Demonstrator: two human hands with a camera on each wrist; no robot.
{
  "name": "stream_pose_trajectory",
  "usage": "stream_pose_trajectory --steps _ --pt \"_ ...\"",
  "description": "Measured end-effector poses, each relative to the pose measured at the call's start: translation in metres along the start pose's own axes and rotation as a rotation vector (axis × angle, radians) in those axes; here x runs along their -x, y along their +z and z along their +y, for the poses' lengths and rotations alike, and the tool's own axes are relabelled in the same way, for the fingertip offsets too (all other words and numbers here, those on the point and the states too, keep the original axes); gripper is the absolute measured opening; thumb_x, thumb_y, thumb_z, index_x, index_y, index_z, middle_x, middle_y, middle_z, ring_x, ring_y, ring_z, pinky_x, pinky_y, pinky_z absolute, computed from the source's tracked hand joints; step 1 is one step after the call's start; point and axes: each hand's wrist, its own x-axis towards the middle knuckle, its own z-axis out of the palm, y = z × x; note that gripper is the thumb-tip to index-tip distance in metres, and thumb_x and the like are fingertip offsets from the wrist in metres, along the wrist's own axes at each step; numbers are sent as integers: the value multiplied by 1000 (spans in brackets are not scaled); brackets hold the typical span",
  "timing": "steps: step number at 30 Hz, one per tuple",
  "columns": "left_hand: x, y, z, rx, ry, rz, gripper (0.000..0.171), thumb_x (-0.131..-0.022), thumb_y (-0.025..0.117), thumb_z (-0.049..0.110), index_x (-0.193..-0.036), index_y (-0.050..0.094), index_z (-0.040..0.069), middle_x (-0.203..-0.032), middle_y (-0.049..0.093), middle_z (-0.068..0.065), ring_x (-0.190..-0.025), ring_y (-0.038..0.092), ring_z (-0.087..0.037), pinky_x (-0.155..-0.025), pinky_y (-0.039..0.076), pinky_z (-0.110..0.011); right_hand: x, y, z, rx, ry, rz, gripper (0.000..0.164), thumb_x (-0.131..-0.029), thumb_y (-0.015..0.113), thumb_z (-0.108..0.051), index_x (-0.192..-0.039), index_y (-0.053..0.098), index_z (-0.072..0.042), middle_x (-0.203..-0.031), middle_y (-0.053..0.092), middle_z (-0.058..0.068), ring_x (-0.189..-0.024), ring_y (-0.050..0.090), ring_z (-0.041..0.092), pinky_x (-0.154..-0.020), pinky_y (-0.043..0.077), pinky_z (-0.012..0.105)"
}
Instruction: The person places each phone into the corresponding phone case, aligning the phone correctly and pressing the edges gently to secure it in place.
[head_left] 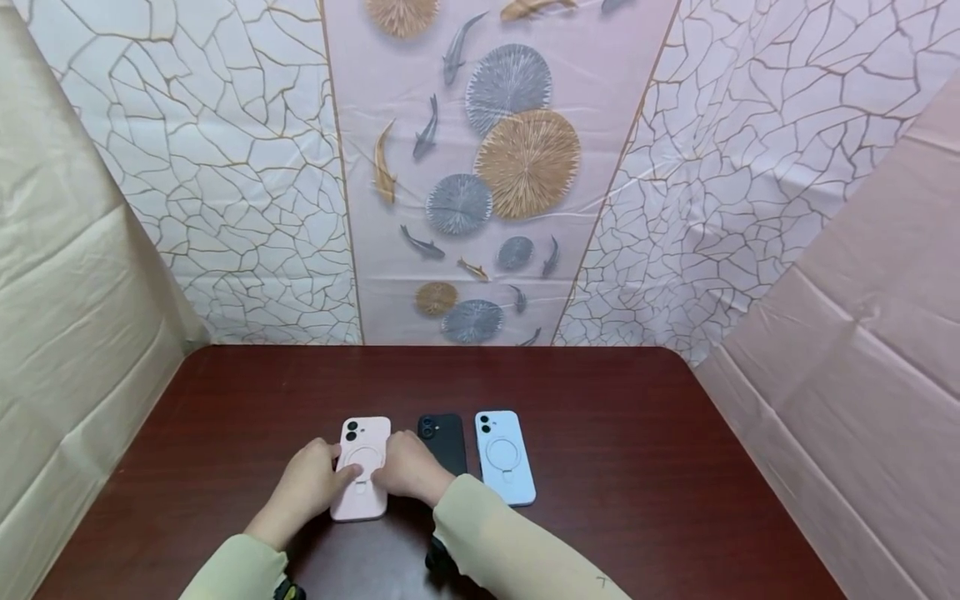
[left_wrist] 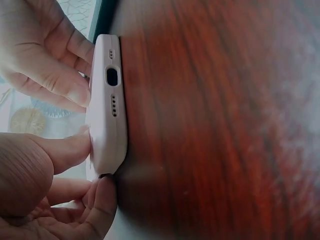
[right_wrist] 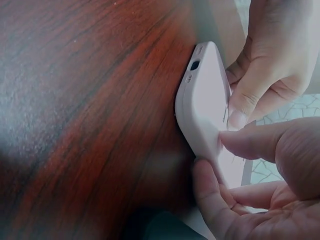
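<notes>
A phone in a pale pink case (head_left: 358, 506) lies back up on the table, with two camera lenses at its top and a ring outline on its back. My left hand (head_left: 306, 483) grips its left edge, thumb pressing on the back. From the other side my right hand (head_left: 412, 468) pinches the right edge, its thumb also on the back. The left wrist view shows the case's bottom end (left_wrist: 106, 140) with its port cutout, resting at the table surface. In the right wrist view, right-hand fingertips (right_wrist: 204, 175) are at the case's lower edge.
Right of the pink phone lies a black phone (head_left: 448, 446), partly hidden by my right hand. Beyond it is a light blue phone (head_left: 519, 490) with a ring outline. All sit on a dark red-brown table (head_left: 637, 467). Patterned cloth (head_left: 465, 250) hangs behind the table.
</notes>
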Motion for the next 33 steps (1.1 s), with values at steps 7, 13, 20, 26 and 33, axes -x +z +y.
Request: stream_pose_trajectory --steps 7,13,20,26,33 --pt "0 -3 0 -13 0 -11 35 -81 76 19 -99 69 -9 -78 58 -16 -73 59 -31 -71 48 -49 0 -1 -2 26 11 -20 19 -80 71 -17 -73 61 -3 -74 56 6 -70 46 14 -63 44 24" --pt "-1 -3 -1 -13 7 -26 26 -81 76 20 -91 70 -4 -76 55 -13 -70 56 -27 -68 47 -47 0 -3 -4 26 18 -39 19 -81 71 -18 -74 61 -3 -76 56 6 -70 47 14 -64 43 24" --pt "-1 -5 -8 -1 19 -27 26 -82 75 20 -66 57 10 -70 48 -7 -62 45 -20 -59 41 -39 -4 1 -7 22 16 -43 20 -81 71 -18 -75 61 -3 -78 56 7 -69 47 14 -64 44 25" --pt "-2 -5 -11 -14 18 -28 21 -83 74 20 -72 61 7 -71 50 -8 -64 48 -20 -61 43 -39 -6 0 -9 30 -9 -65 20 -82 70 -19 -72 61 -4 -73 56 5 -69 49 14 -67 45 25" --pt "6 -4 -2 -31 -34 -47 43 -85 70 20 -114 61 -11 -91 55 -22 -85 56 -34 -76 47 -49 7 -3 7 -98 -116 23 18 -91 62 -17 -103 66 -3 -81 61 1 -69 54 10 -68 47 24"
